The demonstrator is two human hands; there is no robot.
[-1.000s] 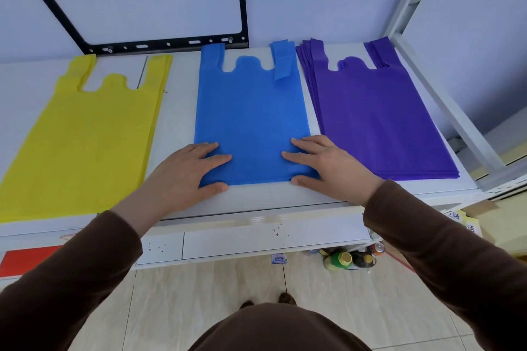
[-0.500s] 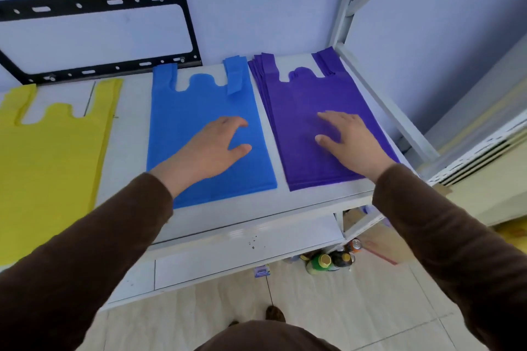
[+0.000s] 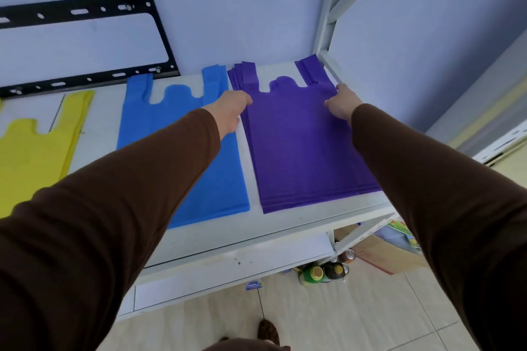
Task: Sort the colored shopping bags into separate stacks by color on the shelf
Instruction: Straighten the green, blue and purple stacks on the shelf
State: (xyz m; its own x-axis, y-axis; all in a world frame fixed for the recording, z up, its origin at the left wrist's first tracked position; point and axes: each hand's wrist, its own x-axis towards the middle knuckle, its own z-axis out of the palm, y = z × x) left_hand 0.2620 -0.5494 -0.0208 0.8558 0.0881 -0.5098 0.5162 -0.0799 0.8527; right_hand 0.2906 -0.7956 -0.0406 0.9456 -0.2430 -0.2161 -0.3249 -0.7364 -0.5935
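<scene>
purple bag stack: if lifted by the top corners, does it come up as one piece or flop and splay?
Likely flops: the purple bag stack is thin, flat fabric. Layers probably slide apart, since the left edges and handles already fan out. Probably light; the left hand and right hand touch only its upper corners.

No readable text in your view.

You will find no label, brand or number legible: the small blue tag (image 3: pixel 253 284) on the shelf (image 3: pixel 285 225) front edge and the bottle (image 3: pixel 313 275) labels below are too blurred to read.
</scene>
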